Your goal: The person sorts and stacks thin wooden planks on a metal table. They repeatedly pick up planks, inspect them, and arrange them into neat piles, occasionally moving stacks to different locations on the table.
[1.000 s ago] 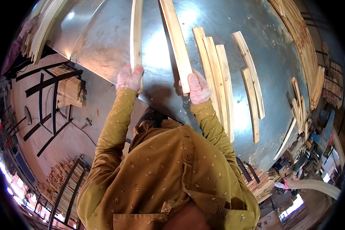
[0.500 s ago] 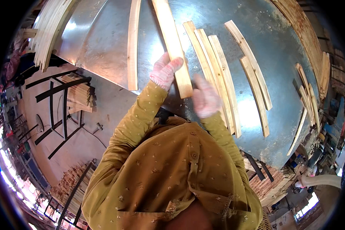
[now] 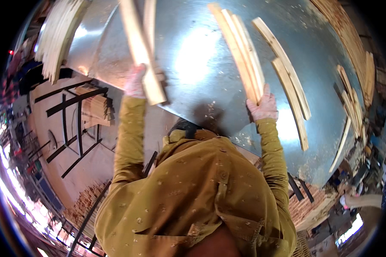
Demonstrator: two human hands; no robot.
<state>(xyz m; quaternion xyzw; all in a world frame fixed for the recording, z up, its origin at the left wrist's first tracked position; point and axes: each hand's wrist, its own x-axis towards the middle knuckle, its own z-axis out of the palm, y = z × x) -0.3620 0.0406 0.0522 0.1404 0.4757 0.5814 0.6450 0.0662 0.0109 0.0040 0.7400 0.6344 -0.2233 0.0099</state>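
Note:
My left hand (image 3: 135, 81), in a pale knit glove, is closed around the near end of a wooden strip (image 3: 138, 47). That strip lies slanted over or just above another strip (image 3: 149, 25), partly covering it. To the right, my gloved right hand (image 3: 263, 107) is at the near ends of several wooden strips (image 3: 240, 55) lying side by side. Its thumb is on their left and its fingers on their right. All of this is on or over a shiny metal tabletop (image 3: 184, 92).
Two more strips (image 3: 289, 83) lie right of my right hand. Loose strips (image 3: 349, 107) sit near the table's right edge, and a strip stack (image 3: 62, 38) stands far left. A black metal frame (image 3: 79, 124) is on the floor at left, with stacked wood (image 3: 311, 207) at lower right.
My left hand has carried its strip leftward to beside the left strip. My right hand has moved right onto the middle strips, whose near ends are farther away and closer together now.

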